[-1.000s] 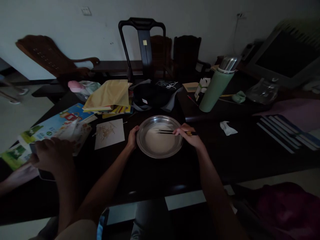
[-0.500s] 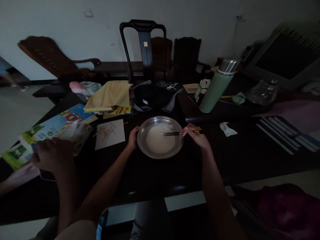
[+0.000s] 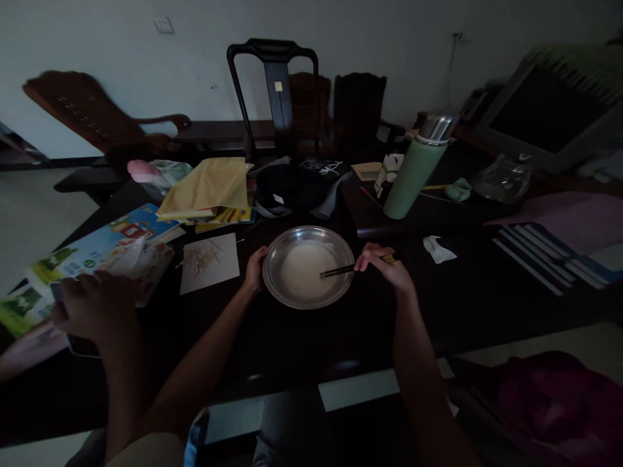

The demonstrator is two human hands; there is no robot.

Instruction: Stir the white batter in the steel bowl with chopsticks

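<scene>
- A person's left hand (image 3: pixel 254 269) steadies a wide metal bowl (image 3: pixel 273 272) on a dark table (image 3: pixel 302 344), the thumb on the rim and the other fingers bunched at the bowl's left side, partly out of sight.
- The right hand (image 3: pixel 382 264) pinches a pair of dark chopsticks (image 3: pixel 338 270), its fingers drawn close together around their upper ends.
- The chopsticks slant over the bowl's right rim, their tips at the pale contents (image 3: pixel 304 263) inside.
- The bowl sits directly in front of the person, between both hands.
- At left, near the bowl, a white sheet of paper (image 3: pixel 228 271) carries a loose scatter of thin, pale sticks (image 3: pixel 204 257).
- Farther left, another person's hand (image 3: pixel 100 308) curls over a flat, phone-like device (image 3: pixel 84 347), beside brightly printed packaging (image 3: pixel 104 243).
- Beyond the bowl, a yellowish wrapper (image 3: pixel 209 185) lies over a stack of books, next to a dark heap of fabric (image 3: pixel 292 185).
- To the right, a green flask (image 3: pixel 416 172) with a silver cap stands past the bowl; a crumpled white tissue (image 3: pixel 439 250) lies nearer, with bound booklets (image 3: pixel 535 259) beyond it at far right.
</scene>
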